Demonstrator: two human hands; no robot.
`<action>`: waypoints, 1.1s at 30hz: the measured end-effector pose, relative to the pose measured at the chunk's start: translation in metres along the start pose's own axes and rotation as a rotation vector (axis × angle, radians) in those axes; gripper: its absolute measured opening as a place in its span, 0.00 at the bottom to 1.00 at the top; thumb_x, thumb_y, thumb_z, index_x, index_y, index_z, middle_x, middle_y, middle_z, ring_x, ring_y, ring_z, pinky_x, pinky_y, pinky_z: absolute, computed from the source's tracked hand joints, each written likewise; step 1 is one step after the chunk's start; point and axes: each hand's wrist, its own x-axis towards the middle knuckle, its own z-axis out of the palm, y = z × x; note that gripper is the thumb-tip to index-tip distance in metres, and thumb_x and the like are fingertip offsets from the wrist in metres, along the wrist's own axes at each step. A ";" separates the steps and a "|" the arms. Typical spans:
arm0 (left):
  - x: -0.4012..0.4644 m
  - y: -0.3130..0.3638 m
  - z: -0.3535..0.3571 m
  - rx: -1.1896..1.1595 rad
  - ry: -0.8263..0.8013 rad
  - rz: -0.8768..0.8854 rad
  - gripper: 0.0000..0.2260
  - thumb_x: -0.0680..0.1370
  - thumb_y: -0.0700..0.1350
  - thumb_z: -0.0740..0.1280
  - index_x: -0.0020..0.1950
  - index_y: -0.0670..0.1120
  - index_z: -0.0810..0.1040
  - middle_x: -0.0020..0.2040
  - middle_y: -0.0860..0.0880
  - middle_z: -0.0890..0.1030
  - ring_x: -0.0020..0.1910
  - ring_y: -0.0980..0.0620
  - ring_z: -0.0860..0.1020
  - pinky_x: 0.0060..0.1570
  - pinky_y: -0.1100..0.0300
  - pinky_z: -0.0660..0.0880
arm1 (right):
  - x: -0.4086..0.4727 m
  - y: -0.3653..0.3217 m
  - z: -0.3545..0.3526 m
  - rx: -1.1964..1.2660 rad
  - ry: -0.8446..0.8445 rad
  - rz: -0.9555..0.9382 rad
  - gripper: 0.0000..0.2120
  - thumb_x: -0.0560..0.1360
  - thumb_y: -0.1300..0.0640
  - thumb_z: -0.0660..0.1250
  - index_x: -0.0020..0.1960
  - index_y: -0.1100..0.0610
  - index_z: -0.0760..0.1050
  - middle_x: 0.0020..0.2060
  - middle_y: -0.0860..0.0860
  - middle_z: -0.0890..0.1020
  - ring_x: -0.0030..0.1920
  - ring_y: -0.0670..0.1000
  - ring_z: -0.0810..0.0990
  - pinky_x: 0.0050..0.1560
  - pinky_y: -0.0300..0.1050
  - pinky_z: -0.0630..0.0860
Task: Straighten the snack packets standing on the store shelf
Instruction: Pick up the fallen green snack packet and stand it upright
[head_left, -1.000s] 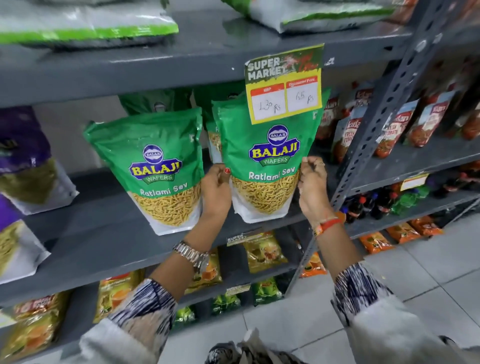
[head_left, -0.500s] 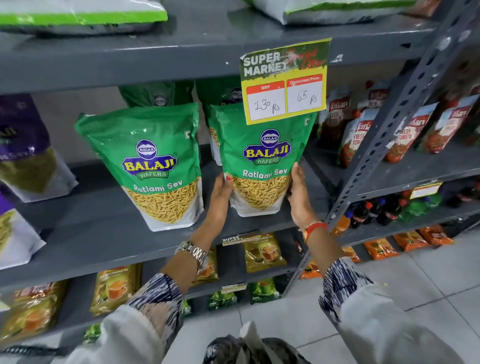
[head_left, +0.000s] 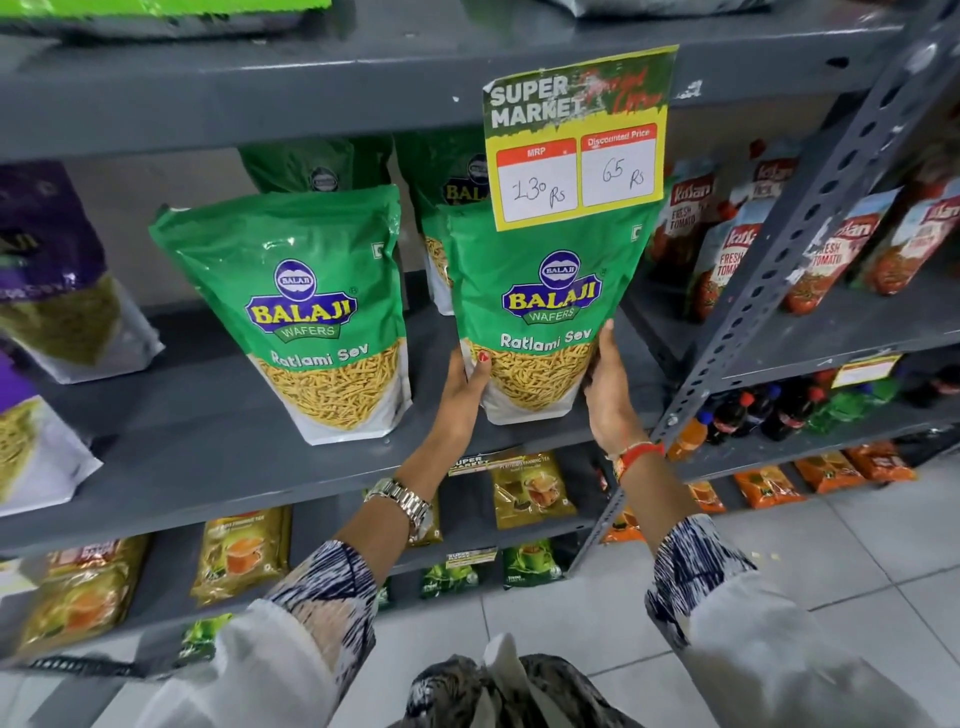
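Your fingers (head_left: 480, 364) hug green packet (head_left: 545, 312) low on both sides, left hand (head_left: 462, 395), right hand (head_left: 605, 395). Packet stands on shelf (head_left: 208, 441). Looks soft, crinkly, light. Hold bottom corners, gently.

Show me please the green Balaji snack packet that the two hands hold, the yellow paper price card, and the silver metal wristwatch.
Green Balaji snack packet in the hands (head_left: 550, 301): head view, on its blue logo.
Yellow paper price card (head_left: 576, 140): head view, card middle.
Silver metal wristwatch (head_left: 402, 500): head view, on the band.
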 end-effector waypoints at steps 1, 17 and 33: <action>-0.004 0.002 0.000 0.000 0.007 0.019 0.20 0.80 0.41 0.55 0.71 0.43 0.58 0.67 0.44 0.69 0.58 0.57 0.72 0.59 0.66 0.71 | -0.002 0.002 0.001 0.019 0.056 -0.012 0.28 0.72 0.31 0.53 0.66 0.43 0.71 0.70 0.49 0.72 0.70 0.48 0.68 0.70 0.50 0.65; -0.038 0.027 -0.156 0.054 0.788 0.184 0.19 0.79 0.47 0.56 0.69 0.42 0.60 0.64 0.49 0.65 0.62 0.57 0.65 0.62 0.65 0.63 | -0.078 0.041 0.144 -0.166 -0.209 -0.037 0.23 0.76 0.49 0.63 0.68 0.55 0.64 0.68 0.54 0.68 0.68 0.50 0.67 0.64 0.33 0.67; -0.026 0.020 -0.153 -0.156 0.376 0.040 0.20 0.80 0.49 0.52 0.71 0.48 0.58 0.63 0.50 0.72 0.59 0.54 0.73 0.59 0.60 0.72 | -0.050 0.044 0.165 -0.011 -0.206 0.147 0.47 0.61 0.34 0.67 0.73 0.55 0.59 0.71 0.55 0.70 0.70 0.53 0.69 0.72 0.57 0.64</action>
